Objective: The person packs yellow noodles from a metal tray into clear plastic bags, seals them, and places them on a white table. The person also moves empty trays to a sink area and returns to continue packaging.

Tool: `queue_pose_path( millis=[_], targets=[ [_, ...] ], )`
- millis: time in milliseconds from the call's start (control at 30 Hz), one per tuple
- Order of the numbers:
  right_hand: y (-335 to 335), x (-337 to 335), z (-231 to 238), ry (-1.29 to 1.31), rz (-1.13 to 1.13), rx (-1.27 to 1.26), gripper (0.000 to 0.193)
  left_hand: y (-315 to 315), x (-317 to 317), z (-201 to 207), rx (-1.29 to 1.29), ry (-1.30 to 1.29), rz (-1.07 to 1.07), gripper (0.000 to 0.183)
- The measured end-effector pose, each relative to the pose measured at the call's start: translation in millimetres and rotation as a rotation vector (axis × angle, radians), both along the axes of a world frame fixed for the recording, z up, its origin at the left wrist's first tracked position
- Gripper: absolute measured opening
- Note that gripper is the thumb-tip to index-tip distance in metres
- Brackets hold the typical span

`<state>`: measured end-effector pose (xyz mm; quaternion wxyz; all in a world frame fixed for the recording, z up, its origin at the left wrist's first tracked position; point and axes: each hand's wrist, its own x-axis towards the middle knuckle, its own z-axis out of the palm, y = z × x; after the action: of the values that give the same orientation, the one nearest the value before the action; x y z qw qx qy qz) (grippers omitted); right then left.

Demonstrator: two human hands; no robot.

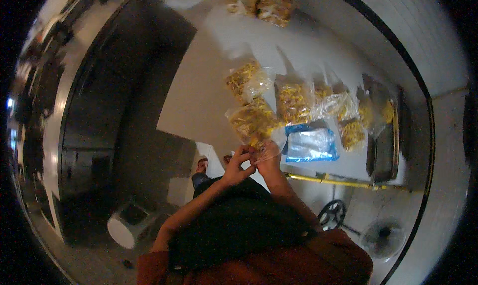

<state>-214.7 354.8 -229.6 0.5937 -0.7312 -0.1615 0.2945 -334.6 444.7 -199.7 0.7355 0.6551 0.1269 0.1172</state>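
Observation:
A clear plastic bag [251, 121] filled with yellow-brown food pieces lies at the near edge of the white table. Its gathered open end is between my hands. My left hand [240, 165] pinches the plastic with thumb and forefinger. My right hand [269, 158] is closed on the same bag, with loose film over its fingers. Just right of it lies a blue-edged pack of clear plastic bags [311, 144]. More filled bags rest beyond: one [243, 80] behind the held bag and another [294, 101] to its right.
Further filled bags [352, 134] lie near a dark metal tray [386, 158] at the table's right end. Large bags [264, 6] stand at the far end. A yellow pipe [333, 182] runs below the near edge. On the floor are a white stool [128, 225] and a fan [382, 239].

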Motion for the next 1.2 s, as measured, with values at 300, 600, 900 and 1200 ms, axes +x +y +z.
queue_pose_path(
  millis=[300, 600, 900, 1200],
  targets=[
    [7.4, -24.1, -2.4, -0.268, -0.461, 0.113, 0.030, 32.8, -8.4, -8.4, 0.176, -0.030, -0.257, 0.016],
    [38.9, -40.1, 29.6, -0.293, -0.687, 0.052, 0.035, 42.1, -7.2, -34.2, 0.282, -0.140, -0.254, 0.025],
    [29.9, -31.2, 18.4, -0.565, -0.593, -0.336, 0.028, 56.3, -5.4, -15.5, 0.345, -0.136, -0.367, 0.022],
    [14.5, -51.1, 33.0, -0.683, -0.377, -0.488, 0.039, 61.3, 4.9, 3.5, 0.486, -0.283, -0.328, 0.018]
  ],
)
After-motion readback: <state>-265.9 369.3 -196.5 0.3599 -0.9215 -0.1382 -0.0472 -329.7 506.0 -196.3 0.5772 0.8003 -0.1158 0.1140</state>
